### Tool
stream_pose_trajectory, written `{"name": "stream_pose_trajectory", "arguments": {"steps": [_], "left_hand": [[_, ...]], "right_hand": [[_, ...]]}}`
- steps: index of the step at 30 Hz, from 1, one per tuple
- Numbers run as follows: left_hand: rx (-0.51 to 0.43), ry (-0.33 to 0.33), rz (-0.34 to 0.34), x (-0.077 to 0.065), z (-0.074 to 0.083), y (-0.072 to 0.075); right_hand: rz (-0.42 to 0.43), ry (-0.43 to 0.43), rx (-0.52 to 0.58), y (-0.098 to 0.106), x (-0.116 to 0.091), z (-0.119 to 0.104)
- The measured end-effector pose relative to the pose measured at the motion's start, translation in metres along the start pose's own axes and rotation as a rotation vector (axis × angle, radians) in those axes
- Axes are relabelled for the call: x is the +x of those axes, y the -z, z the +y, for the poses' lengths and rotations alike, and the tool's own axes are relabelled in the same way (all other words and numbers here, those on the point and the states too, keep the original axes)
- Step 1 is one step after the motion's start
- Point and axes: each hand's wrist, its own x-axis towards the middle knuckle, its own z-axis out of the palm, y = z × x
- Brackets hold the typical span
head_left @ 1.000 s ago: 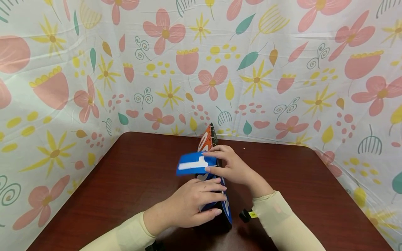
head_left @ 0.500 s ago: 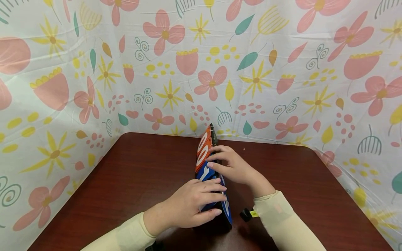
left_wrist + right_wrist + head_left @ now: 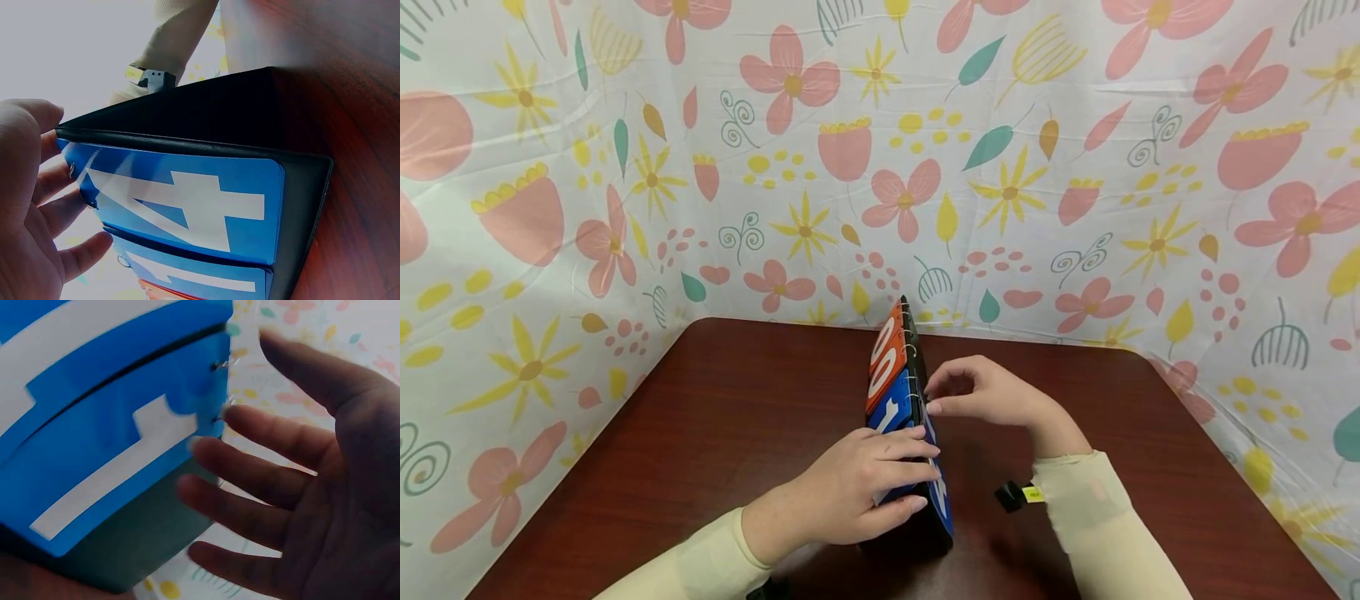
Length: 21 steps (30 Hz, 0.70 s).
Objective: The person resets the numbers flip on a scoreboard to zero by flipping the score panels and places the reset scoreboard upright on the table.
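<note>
A tabletop flip scoreboard (image 3: 917,533) stands like a tent on the table, its ringed ridge pointing away. Its left face shows orange cards (image 3: 887,360) with 0s and a blue card (image 3: 893,407) with a 1. In the left wrist view a blue card (image 3: 240,181) reads 4. My left hand (image 3: 865,479) rests across the ridge at the near end, its fingertips at the top edge. To the right of the ridge is my right hand (image 3: 996,396), fingers loosely bent and thumb apart. In the right wrist view its fingertips are close to the blue 1 card (image 3: 81,450); contact is unclear.
The scoreboard stands on a dark reddish-brown table (image 3: 760,392). A flower-patterned cloth (image 3: 880,167) hangs behind and at both sides. A black wrist device (image 3: 1011,496) with a yellow label sits beneath the right forearm.
The blue 1 card, mid-turn under my right hand a second ago, now lies against the left face. My right hand has moved off the ridge to the right; the left hand stays put.
</note>
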Motion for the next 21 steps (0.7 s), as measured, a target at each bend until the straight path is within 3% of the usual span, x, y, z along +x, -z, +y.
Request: {"name": "stream_pose_trajectory", "arguments": {"steps": [4,7,17,21], "left_hand": [[0.004,-0.005,0.004,0.000,0.000,0.000],[-0.003,-0.005,0.004,0.000,0.000,0.000],[-0.019,0.007,-0.003,0.000,0.000,0.001],[-0.009,0.001,0.002,0.000,0.000,0.000]], "right_hand": [[-0.120,-0.025,0.062,-0.004,0.004,0.015],[-0.157,-0.019,0.096,-0.007,0.007,0.021],[-0.195,0.007,0.146,-0.009,0.008,0.020],[-0.165,0.005,0.169,-0.009,0.007,0.019]]}}
